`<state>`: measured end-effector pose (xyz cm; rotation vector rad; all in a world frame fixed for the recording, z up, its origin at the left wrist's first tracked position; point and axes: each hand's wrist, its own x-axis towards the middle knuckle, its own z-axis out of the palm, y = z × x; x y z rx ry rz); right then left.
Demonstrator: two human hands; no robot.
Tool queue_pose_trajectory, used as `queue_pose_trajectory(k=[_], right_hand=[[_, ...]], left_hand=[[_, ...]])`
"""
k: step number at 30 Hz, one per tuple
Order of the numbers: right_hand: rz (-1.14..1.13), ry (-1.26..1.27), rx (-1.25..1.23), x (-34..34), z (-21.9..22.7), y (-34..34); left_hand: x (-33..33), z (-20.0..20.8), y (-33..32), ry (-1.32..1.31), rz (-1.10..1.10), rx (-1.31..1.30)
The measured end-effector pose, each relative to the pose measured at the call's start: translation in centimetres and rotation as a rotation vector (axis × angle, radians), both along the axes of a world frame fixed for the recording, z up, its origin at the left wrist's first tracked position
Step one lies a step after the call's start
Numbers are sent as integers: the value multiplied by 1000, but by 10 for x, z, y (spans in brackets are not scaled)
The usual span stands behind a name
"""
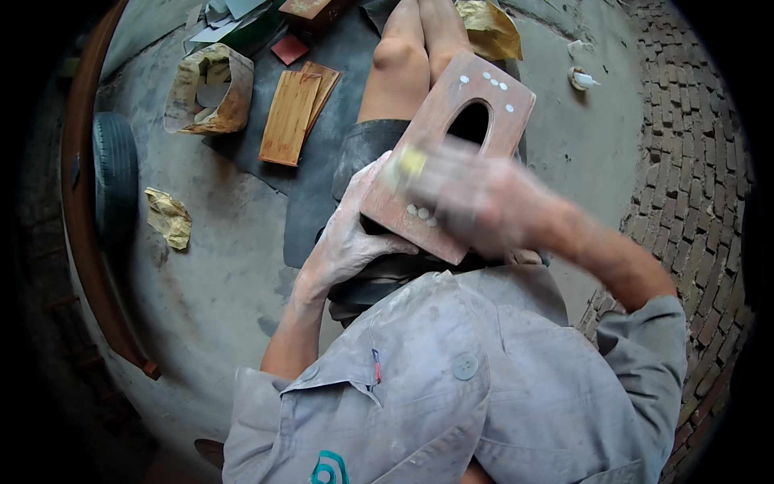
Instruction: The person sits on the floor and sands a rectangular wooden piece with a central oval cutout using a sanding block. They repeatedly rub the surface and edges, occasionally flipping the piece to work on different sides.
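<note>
A wooden box [504,129] with an oval opening in its top rests tilted across my lap. Its pinkish-brown face has small white dots [494,81] near the far end and more at the near end. Dusty with pale powder, my left hand [353,230] grips the box's near left side, thumb along the near edge. My right hand [492,194] is smeared by motion over the box's top. Under its fingertips shows a yellow piece [412,161] that looks like sandpaper, pressed against the surface near the left edge. Part of the opening is hidden by that hand.
Two wooden boards [286,117] lie on a dark mat ahead, beside a stained open container [211,89] with pieces inside. Crumpled yellow paper [168,218] and a tire [115,173] are at left. A small white bottle [582,79] stands right, near brick paving [685,161].
</note>
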<state>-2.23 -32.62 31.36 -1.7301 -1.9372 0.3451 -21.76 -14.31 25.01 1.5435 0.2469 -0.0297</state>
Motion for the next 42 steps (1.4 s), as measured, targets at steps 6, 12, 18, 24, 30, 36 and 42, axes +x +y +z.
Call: queue_pose_trajectory(k=[6, 12, 18, 24, 30, 36, 42], right_hand=[[120, 25, 1, -19, 2, -4], [-126, -78, 26, 23, -9, 4], [-220, -113, -63, 51, -23, 1], [-76, -62, 73, 4, -16, -4], [-293, -193, -9, 88, -25, -28], [-60, -5, -1, 18, -10, -61], [-46, -74, 13, 14, -7, -61]], left_hand=[[0, -4, -2, 48, 59, -106], [-1, 0, 1, 6, 3, 21], [0, 5, -1, 77, 31, -59], [0, 4, -1, 100, 42, -50], [1, 12, -1, 127, 32, -37], [5, 10, -5, 105, 24, -37], [5, 8, 2, 111, -15, 35]])
